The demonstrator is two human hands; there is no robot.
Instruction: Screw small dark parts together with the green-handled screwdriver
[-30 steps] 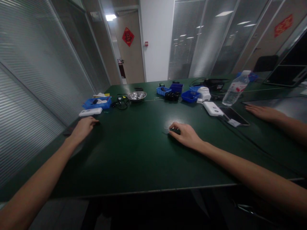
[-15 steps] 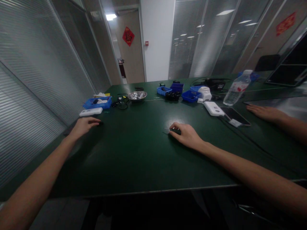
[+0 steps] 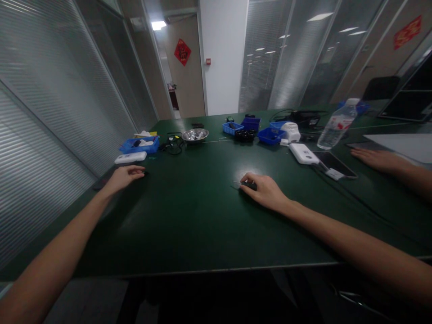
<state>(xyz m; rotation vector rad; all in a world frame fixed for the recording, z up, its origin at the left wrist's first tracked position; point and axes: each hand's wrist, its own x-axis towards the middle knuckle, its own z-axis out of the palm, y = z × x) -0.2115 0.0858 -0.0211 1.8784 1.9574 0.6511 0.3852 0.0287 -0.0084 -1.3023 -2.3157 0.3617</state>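
Observation:
My right hand (image 3: 265, 190) rests low over the green table (image 3: 189, 225), its fingers wrapped round the dark handle of a small screwdriver (image 3: 249, 185). The thin metal shaft points left, just above or on the tabletop; I cannot tell which. On the left, my left hand (image 3: 125, 176) has its fingertips pinched on a small black piece (image 3: 146, 173), too small and blurred to name. Beyond that hand lies a white power bank (image 3: 131, 157), and a dark flat object shows partly under the wrist.
At the back stand a metal bowl (image 3: 195, 135), blue trays (image 3: 270, 136) and a left blue basket (image 3: 140, 145) beside black cables (image 3: 173, 145). To the right are a white power bank (image 3: 303, 154), a phone (image 3: 334, 164), a water bottle (image 3: 338, 125) and another person's hand (image 3: 378, 158).
The whole view has shifted slightly, so things sit a little further right. Both hands keep their grips and hardly move. A white sheet shows more beside the other person's hand.

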